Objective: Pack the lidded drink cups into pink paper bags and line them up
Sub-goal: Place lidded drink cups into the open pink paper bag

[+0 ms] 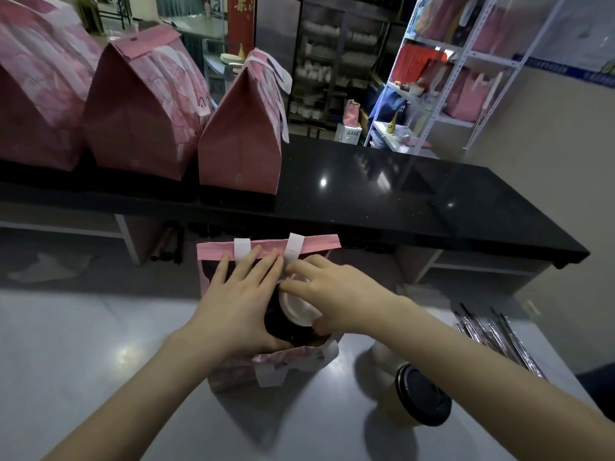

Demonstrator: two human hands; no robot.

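An open pink paper bag (309, 242) with white handles stands on the grey table (83, 344) in front of me. My right hand (336, 291) grips a white-lidded cup (296, 311) inside the bag's mouth. My left hand (239, 301) lies flat with straight fingers against the bag's far wall, its thumb at the near rim. A black-lidded cup (421, 399) stands on the table under my right forearm, with another pale cup (382, 356) partly hidden behind it. Three closed pink bags (239, 141) stand in a row on the black counter (416, 201).
Several wrapped straws (499, 337) lie on the table at the right. The black counter's right half is bare and glossy. A white metal shelf (466, 78) with more pink bags stands behind it at the right.
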